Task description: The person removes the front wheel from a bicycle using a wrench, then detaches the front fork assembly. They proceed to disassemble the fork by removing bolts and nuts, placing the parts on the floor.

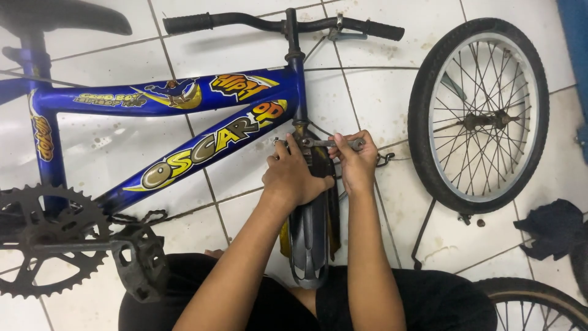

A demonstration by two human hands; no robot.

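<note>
A blue bicycle frame (184,119) with yellow decals lies on its side on the white tiled floor (380,92). My left hand (294,175) grips the top of the fork and the black mudguard (312,239) just below the head tube. My right hand (355,160) is closed on a metal wrench (327,143) that sits across the top of the fork. The black handlebar (282,24) lies beyond, at the far end of the head tube. The fork carries no wheel.
A detached spoked wheel (478,116) with a black tyre lies flat to the right. A second wheel (539,306) shows at the bottom right, beside a dark rag (551,227). The chainring (46,239) and a pedal (141,263) are at the lower left, the saddle (61,15) at the top left.
</note>
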